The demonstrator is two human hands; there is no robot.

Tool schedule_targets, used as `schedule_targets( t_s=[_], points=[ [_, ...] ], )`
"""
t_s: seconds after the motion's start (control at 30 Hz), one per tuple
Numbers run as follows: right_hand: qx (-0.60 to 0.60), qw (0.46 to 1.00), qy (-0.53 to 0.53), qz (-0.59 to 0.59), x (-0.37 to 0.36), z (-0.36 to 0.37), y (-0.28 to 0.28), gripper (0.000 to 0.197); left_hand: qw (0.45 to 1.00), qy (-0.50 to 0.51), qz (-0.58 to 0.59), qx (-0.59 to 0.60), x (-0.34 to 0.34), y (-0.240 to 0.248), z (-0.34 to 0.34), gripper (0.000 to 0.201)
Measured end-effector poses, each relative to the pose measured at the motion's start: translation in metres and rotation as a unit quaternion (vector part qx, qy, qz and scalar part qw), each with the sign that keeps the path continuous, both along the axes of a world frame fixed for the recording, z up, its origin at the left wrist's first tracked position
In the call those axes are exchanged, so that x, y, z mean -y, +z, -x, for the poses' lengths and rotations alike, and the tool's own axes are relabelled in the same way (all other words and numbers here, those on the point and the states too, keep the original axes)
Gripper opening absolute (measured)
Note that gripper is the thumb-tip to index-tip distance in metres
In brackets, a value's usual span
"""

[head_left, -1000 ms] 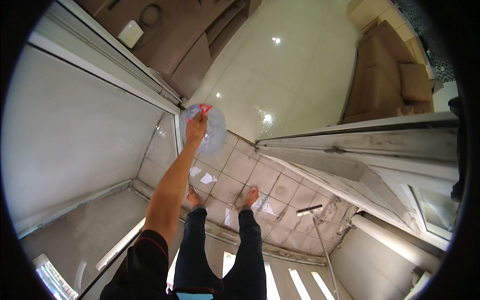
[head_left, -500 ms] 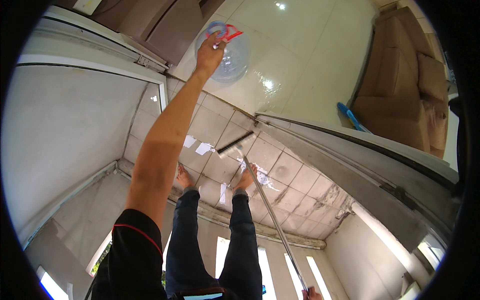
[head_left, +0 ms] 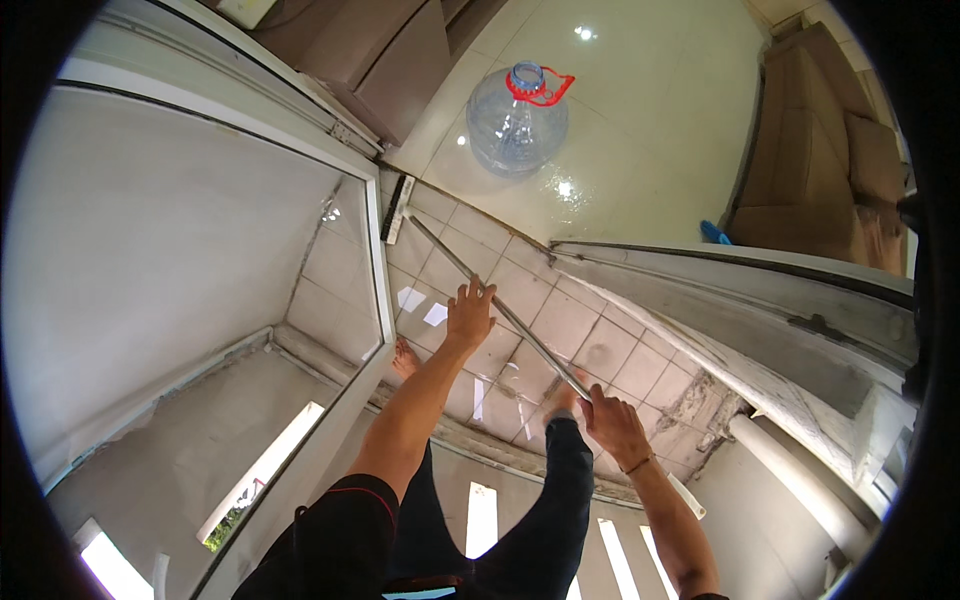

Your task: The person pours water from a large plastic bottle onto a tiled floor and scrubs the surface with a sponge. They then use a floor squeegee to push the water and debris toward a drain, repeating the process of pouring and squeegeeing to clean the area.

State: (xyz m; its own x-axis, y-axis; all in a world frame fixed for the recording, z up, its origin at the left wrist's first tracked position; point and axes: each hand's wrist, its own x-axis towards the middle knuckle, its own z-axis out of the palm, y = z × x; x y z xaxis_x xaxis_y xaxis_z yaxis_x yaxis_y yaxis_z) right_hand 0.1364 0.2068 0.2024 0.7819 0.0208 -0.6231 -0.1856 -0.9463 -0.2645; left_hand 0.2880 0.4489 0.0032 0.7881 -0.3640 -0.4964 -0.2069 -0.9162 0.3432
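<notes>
A long-handled floor scrub brush (head_left: 535,343) slants across the tiled floor, its metal pole running up and left to a narrow bristled head (head_left: 398,210) beside the white door frame. My right hand (head_left: 614,424) is wrapped round the lower part of the pole. Farther up, my left hand (head_left: 471,312) has its fingers closed on the same pole, partly hidden behind the hand. A big clear plastic water bottle (head_left: 518,130) with a red carrying handle (head_left: 545,92) stands beyond the threshold, apart from both hands.
Wet pale tiles (head_left: 520,310) lie under my bare feet. A white glass door (head_left: 378,250) stands at left, a sliding-door track (head_left: 700,275) at right. Inside are a brown cabinet (head_left: 400,75), a brown sofa (head_left: 800,150) and a blue object (head_left: 714,233) beside it.
My left hand has let go of the bottle's red handle and come down onto the brush pole. The brush head has moved left to the door frame. My right hand has come up into fuller view.
</notes>
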Motion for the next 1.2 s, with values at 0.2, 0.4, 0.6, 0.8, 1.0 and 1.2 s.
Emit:
schedule_targets(
  t_s=[0.2, 0.4, 0.6, 0.8, 1.0, 1.2],
  points=[
    [-0.066, 0.995, -0.044, -0.063, 0.029, 0.031, -0.061, 0.027, 0.993, -0.067, -0.096, 0.031, 0.040, -0.061, 0.004, 0.032],
    [-0.070, 0.994, -0.059, -0.056, 0.071, 0.129, -0.105, 0.025, 0.991, -0.069, -0.093, 0.064, 0.096, -0.133, 0.098, 0.027],
    [-0.134, 0.978, -0.156, -0.038, 0.077, 0.230, -0.054, 0.028, 0.992, -0.102, -0.024, 0.070, 0.147, -0.115, 0.200, 0.026],
    [-0.256, 0.940, -0.224, 0.019, 0.094, 0.328, 0.038, 0.030, 0.986, -0.082, 0.114, 0.095, 0.191, -0.053, 0.314, 0.022],
    [-0.214, 0.945, -0.245, -0.008, 0.091, 0.364, 0.134, 0.025, 0.976, -0.174, 0.129, -0.032, 0.191, 0.017, 0.362, 0.018],
    [-0.184, 0.969, -0.147, -0.074, 0.108, 0.250, 0.115, 0.026, 0.985, -0.148, 0.026, 0.087, 0.099, -0.015, 0.215, 0.011]
  ],
)
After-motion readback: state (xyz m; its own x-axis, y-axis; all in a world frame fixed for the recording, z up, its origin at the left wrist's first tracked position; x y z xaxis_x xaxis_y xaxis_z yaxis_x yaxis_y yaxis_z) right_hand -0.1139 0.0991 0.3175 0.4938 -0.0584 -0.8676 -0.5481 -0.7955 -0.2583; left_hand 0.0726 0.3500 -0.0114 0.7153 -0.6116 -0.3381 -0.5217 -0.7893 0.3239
